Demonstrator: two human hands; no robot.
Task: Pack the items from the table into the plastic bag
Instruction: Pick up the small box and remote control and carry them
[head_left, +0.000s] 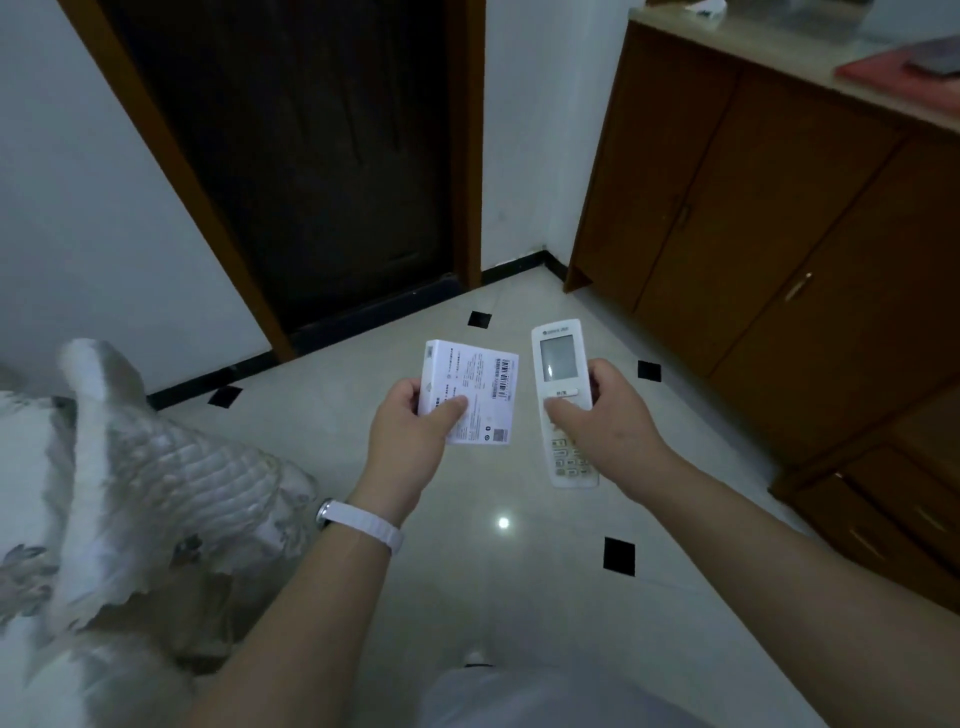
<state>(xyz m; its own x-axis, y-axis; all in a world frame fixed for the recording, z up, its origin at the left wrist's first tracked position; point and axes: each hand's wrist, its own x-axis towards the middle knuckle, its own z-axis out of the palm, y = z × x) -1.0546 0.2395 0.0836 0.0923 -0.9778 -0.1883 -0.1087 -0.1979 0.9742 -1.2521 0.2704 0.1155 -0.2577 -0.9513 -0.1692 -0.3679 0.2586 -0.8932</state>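
Note:
My left hand (413, 431) grips a small flat white box (485, 387) with a barcode label and printed text, thumb on its face. Beside it, my right hand (602, 415) holds a white air-conditioner remote (558, 364) upright, with its grey screen at the top and its buttons below my thumb. Both are held out in front of me above the tiled floor, a small gap between them. No plastic bag is in view. A white band (363, 522) sits on my left wrist.
A brown wooden cabinet (753, 208) with a light countertop stands at the right, with a red flat item (904, 73) on top. A dark door (311, 156) is ahead. A quilted white bedcover (130, 493) lies at the left. Pale floor tiles (519, 597) have black insets.

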